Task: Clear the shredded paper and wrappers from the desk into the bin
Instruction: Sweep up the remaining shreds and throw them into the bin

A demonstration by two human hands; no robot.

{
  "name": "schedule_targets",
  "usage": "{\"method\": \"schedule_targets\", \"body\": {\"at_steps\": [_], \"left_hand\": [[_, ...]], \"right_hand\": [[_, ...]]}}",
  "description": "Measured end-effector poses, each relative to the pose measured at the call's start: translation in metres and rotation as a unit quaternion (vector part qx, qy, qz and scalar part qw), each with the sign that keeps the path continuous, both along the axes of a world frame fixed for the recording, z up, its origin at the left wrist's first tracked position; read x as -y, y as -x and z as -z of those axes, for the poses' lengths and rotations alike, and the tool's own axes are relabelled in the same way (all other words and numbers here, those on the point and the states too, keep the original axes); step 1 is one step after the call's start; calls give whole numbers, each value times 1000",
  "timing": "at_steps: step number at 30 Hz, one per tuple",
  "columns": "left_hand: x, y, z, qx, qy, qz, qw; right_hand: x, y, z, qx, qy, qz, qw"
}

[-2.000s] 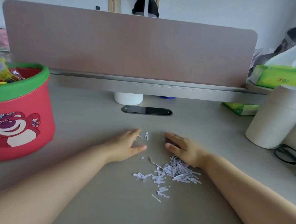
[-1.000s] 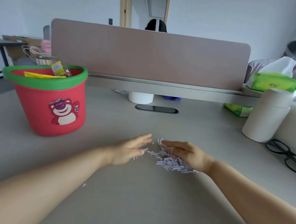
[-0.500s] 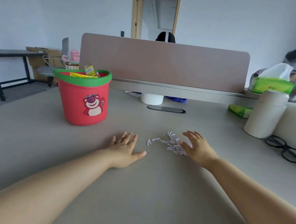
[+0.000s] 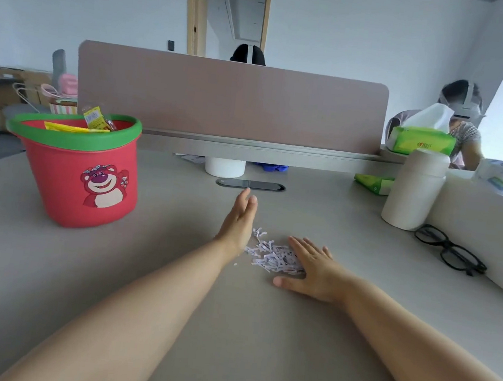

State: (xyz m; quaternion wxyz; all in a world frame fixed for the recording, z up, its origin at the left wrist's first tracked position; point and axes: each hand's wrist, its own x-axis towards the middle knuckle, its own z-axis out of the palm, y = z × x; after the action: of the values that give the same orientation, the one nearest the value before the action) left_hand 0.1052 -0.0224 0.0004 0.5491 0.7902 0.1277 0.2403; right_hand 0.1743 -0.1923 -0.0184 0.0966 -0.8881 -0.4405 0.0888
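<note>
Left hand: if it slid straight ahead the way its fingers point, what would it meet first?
Probably the dark cable slot set in the desk, just past the left hand; beyond it stands a white cup. Depth is unclear.

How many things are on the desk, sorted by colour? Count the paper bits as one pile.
Red: 1, the bin
White: 3, the bottle, the cup, the shredded paper
Green: 2, the tissue box, the flat green pack
Black: 1, the glasses
Total: 7
</note>
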Motion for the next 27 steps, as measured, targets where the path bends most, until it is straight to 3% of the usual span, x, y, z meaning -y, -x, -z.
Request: {"method": "schedule_targets", "body": {"at_steps": [2, 4, 8, 9, 11, 17, 22, 27], "left_hand": [[-16, 8, -1, -3, -39, 36, 999], [-31, 22, 2, -79, -160, 88, 980], [-54, 55, 13, -274, -410, 162, 855], [-54, 57, 13, -293, -452, 169, 825], [-52, 53, 14, -300, -486, 181, 800], [-33, 12, 14, -290, -489, 203, 797], [-36, -9, 17, -271, -494, 176, 807], [-47, -16, 19, -186, -517, 127, 826]], "right_hand": [[-10, -3, -2, 1, 3, -15, 1000], [-20, -9, -2, 6, 4, -30, 1000], [-40, -20, -3, 3, -4, -55, 998], [-44, -22, -3, 3, -12, -61, 998], [-46, -25, -6, -4, -41, -65, 997], [-20, -32, -10, 63, -29, -54, 996], [-30, -44, -7, 48, -55, -50, 996], [-45, -52, -4, 53, -74, -66, 994]]}}
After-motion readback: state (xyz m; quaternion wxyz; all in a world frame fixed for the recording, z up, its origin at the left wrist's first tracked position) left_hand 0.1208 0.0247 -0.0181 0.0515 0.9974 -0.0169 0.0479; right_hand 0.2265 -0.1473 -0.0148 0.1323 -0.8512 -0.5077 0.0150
